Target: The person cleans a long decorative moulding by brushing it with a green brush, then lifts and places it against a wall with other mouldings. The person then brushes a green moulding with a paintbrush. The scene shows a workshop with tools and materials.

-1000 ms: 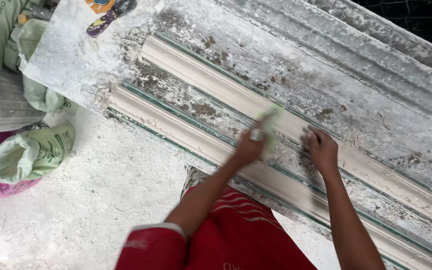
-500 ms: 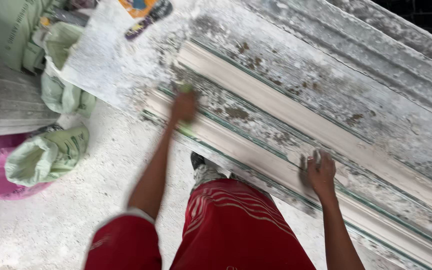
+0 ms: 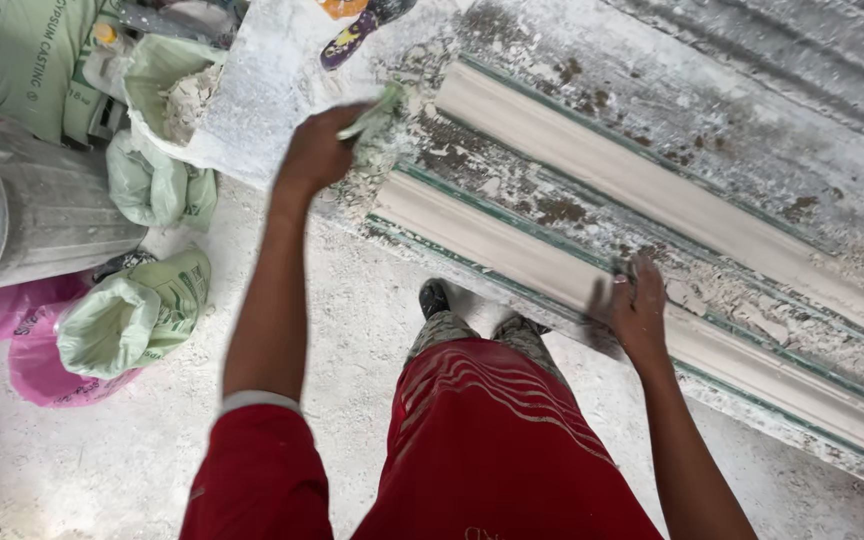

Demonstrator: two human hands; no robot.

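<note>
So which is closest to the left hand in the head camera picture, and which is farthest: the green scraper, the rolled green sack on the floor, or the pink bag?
1. Green scraper: held in the left hand, at the mould's end.
2. Rolled green sack: on the floor, lower left.
3. Pink bag: beyond the sack, far left.

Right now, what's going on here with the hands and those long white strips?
A person in red stands at a plaster-crusted bench. Their left hand holds a pale green scraper at the near end of a long white moulding. Their right hand rests flat on the same moulding farther along. Green sacks and a grey bucket sit on the floor to the left.
</note>
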